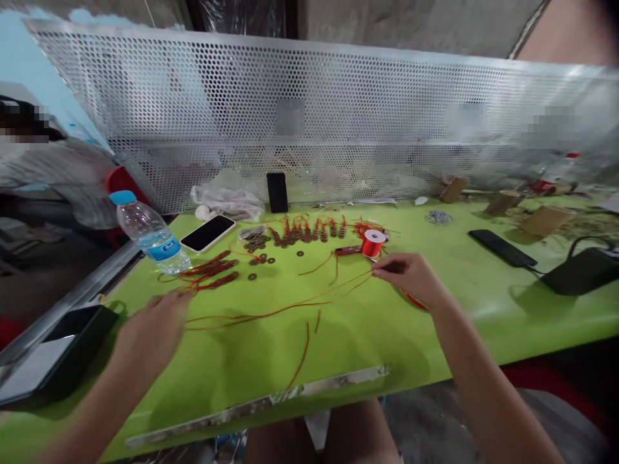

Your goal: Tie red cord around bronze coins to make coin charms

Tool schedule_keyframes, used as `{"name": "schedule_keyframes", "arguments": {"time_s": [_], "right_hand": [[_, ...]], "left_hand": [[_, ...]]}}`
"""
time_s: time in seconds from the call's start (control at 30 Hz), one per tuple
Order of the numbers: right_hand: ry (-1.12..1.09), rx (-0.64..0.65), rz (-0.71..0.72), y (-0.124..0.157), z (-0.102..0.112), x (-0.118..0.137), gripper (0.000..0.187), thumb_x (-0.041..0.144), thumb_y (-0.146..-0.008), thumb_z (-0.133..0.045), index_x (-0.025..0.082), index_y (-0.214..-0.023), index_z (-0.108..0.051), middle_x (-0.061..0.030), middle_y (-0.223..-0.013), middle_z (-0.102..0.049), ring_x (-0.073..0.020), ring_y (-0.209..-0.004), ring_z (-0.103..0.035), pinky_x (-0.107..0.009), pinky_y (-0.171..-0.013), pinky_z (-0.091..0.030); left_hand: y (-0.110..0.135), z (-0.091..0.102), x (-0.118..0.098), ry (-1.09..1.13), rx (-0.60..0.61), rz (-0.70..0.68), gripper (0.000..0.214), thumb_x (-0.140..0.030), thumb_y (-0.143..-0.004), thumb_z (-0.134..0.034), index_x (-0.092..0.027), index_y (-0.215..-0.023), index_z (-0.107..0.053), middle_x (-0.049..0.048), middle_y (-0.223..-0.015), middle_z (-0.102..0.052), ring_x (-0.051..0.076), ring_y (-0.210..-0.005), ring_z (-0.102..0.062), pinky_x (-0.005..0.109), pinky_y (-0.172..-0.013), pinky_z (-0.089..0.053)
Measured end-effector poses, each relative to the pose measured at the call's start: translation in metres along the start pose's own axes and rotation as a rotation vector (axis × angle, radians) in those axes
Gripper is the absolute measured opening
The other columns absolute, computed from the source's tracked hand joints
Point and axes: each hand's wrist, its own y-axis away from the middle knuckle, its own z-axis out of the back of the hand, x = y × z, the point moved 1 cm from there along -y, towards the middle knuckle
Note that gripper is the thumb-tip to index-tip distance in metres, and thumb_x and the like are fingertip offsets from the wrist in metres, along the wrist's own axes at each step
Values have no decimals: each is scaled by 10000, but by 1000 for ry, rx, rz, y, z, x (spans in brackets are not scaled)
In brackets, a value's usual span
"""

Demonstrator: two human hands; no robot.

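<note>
My right hand (409,277) is closed in a pinch on the end of a thin red cord (271,312), which stretches left across the green table. A red-handled tool (413,299) shows partly under this hand; its kind is hidden. My left hand (155,325) is smeared by motion, its fingertips by the strings of coins (213,274) bound with red cord. Beyond my hands, loose holed coins (252,277) lie near a row of coin strings (314,232). The spool of red cord (372,245) stands just past my right fingertips. Short cord offcuts (304,348) lie in front.
At the left stand a water bottle (162,241) and a black box (58,354), with a white-edged phone (209,233) nearby. Another phone (277,192) leans on the perforated metal screen (338,129). A power bank (503,248) and black case (583,267) lie right. A person (58,174) sits at far left.
</note>
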Motion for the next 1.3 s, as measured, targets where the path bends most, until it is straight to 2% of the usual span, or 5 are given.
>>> {"name": "schedule_keyframes", "arguments": {"time_s": [0.2, 0.33, 0.53, 1.03, 1.3], "right_hand": [[-40, 111, 80, 3, -26, 37, 129, 262, -671, -696, 168, -760, -699, -49, -726, -720, -180, -692, -687, -305, -683, -563], [-79, 72, 98, -2, -28, 39, 115, 239, -672, -676, 164, -759, -682, -44, -737, -717, -172, -683, -683, -306, -681, -566], [-83, -4, 66, -12, -29, 25, 118, 254, -653, -690, 161, -724, -673, -37, -682, -696, -165, -640, -662, -311, -661, -561], [-196, 103, 100, -31, -65, -10, 155, 294, -705, -702, 170, -796, -681, -50, -749, -708, -164, -690, -666, -275, -653, -565], [36, 119, 158, -20, -64, -5, 205, 261, -754, -663, 200, -946, -703, -57, -887, -721, -190, -783, -687, -312, -739, -576]], "left_hand": [[-40, 6, -181, 485, -23, -386, 426, -368, -896, -449, -177, -1276, -481, 96, -1243, -591, 235, -1114, -556, 365, -954, -428], [-56, -18, -232, 587, 42, -414, 308, -288, -918, -428, -167, -1165, -567, 109, -1044, -683, 236, -927, -641, 337, -804, -484], [-66, -39, -229, 566, 68, -383, 255, -93, -864, -414, -161, -983, -630, 99, -863, -687, 237, -789, -637, 316, -688, -447], [-78, -63, -185, 1087, 335, -185, 234, -289, -896, -370, -175, -806, -554, -5, -676, -588, 124, -521, -557, 226, -531, -414], [-74, -64, -189, 989, 242, -208, 212, -204, -855, -391, -186, -713, -547, -14, -639, -541, 126, -529, -529, 223, -519, -406]]}}
